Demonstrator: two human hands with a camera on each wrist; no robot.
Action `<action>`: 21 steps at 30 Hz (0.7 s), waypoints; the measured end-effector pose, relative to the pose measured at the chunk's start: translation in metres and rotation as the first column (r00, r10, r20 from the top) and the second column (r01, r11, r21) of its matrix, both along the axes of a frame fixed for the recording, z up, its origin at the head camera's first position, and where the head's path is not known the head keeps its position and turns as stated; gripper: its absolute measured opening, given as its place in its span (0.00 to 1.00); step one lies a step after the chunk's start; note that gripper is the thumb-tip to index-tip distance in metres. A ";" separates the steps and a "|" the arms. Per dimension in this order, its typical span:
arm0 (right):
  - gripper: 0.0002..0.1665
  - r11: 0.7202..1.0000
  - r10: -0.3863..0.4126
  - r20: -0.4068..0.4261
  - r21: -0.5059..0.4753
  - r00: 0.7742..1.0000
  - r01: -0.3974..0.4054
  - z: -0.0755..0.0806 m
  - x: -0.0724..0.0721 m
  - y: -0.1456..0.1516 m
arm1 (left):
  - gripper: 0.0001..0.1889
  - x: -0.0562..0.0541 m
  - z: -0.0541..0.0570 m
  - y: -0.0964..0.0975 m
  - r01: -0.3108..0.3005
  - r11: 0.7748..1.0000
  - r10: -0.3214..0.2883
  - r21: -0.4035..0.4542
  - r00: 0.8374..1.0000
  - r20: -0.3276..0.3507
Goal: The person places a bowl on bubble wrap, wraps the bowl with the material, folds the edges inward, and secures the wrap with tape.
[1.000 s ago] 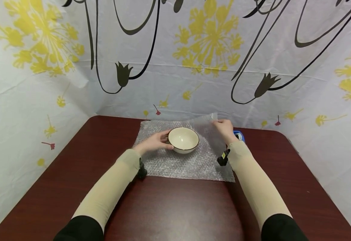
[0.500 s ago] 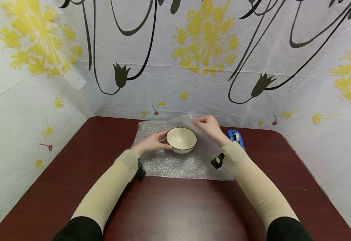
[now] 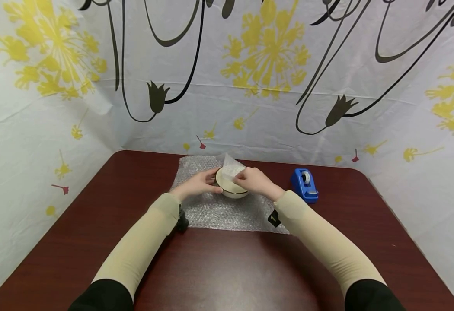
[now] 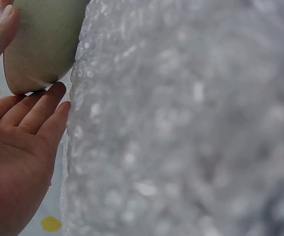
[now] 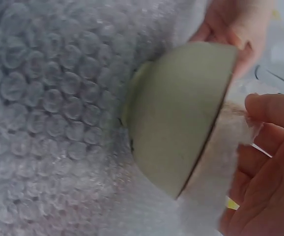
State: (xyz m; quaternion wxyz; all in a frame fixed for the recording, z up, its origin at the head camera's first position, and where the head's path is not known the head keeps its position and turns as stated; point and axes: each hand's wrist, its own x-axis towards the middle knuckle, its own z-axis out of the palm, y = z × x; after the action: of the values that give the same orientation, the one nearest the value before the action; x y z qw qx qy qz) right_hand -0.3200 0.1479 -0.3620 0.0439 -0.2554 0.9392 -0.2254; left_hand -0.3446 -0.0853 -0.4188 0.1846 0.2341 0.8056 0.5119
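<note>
In mid-frame we are holding the dark-rimmed bowl [image 3: 228, 186] with our left hand [image 3: 198, 183] and pinching a bubble-wrap flap [image 3: 230, 166] over it with our right hand [image 3: 258, 181], ideally tucking it in snugly without tipping the bowl.

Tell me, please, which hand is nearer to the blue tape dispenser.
Right. The right hand is at the right side of the bowl, pinching the bubble wrap, with the blue tape dispenser to its right; the left hand is farther off, on the bowl's left side.
</note>
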 end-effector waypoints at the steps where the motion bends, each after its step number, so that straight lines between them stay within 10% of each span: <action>1: 0.17 1.000 0.007 -0.003 0.029 1.000 -0.007 -0.001 0.000 -0.002 | 0.47 0.000 0.000 0.000 0.000 1.000 0.000 -0.002 1.000 -0.001; 16: 0.23 0.972 0.031 0.064 0.231 0.997 -0.045 -0.008 -0.001 -0.018 | 0.50 0.002 0.001 0.001 0.003 1.000 -0.003 0.005 1.000 -0.029; 21: 0.24 0.965 0.029 0.059 0.258 0.998 -0.043 -0.011 -0.003 -0.020 | 0.51 0.005 0.008 0.001 0.001 0.998 -0.013 -0.065 0.984 -0.178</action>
State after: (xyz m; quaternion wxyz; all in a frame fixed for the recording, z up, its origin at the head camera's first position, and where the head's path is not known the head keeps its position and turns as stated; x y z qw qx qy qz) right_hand -0.3233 0.1281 -0.3727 0.1066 -0.2581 0.9543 -0.1065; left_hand -0.3393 -0.0839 -0.4109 0.1212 0.2758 0.8341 0.4622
